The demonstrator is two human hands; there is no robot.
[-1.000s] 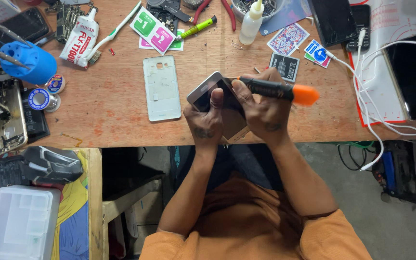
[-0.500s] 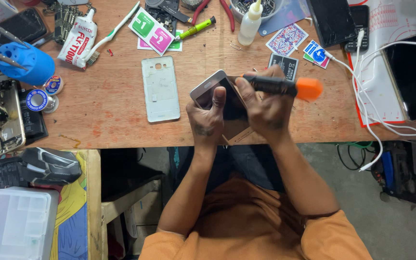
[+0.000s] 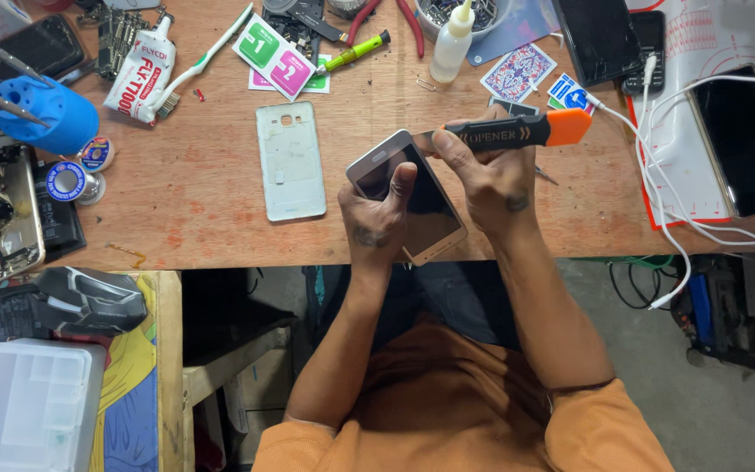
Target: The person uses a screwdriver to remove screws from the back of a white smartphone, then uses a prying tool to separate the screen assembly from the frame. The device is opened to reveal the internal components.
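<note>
My left hand (image 3: 379, 220) grips a gold-framed smartphone (image 3: 425, 205) with a dark screen, thumb pressed on the glass, above the near edge of the wooden table (image 3: 194, 192). My right hand (image 3: 493, 175) holds a black and orange opening tool (image 3: 517, 133), its tip set against the phone's upper right edge. A white phone back cover (image 3: 290, 161) lies flat on the table just left of my left hand.
A glue tube (image 3: 138, 72), toothbrush (image 3: 192, 66), green and pink wipe packets (image 3: 280, 58), a white dropper bottle (image 3: 451, 44) and pliers lie at the back. At right: phones and white cables (image 3: 668, 210) on a mat. A blue holder (image 3: 47, 112) stands left, a clear plastic box (image 3: 28, 406) lower left.
The phone and both hands have shifted slightly. The opening tool's tip has slid along the phone's top edge and its orange end has swung a little upward.
</note>
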